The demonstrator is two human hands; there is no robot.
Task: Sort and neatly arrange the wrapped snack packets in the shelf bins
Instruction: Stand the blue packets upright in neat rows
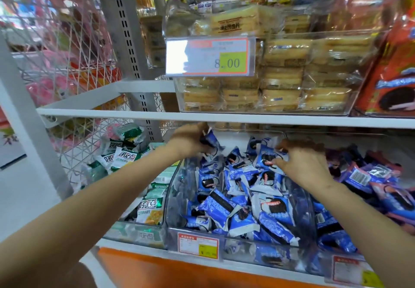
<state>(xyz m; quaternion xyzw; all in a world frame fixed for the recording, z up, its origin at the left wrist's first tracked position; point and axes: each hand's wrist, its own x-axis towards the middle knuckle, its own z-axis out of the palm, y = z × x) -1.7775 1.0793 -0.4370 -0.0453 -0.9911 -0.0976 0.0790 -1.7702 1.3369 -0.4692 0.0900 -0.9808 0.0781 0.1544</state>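
Note:
A clear plastic bin (173,189) on the lower shelf holds several blue-and-white wrapped snack packets (226,207) in a loose heap. My left hand (190,140) is at the bin's back left, under the upper shelf, and grips one blue packet (210,140) lifted above the pile. My right hand (303,159) reaches over the bin's back right, its fingers curled round another blue-and-white packet (268,159) on top of the heap.
Green-and-white packets (150,207) fill the bin to the left. Blue and purple packets (368,180) lie in the bin to the right. Above, a white shelf edge (224,117) carries a clear tub of yellow cakes (280,85) with a price tag (207,56). White wire mesh (74,63) closes the left side.

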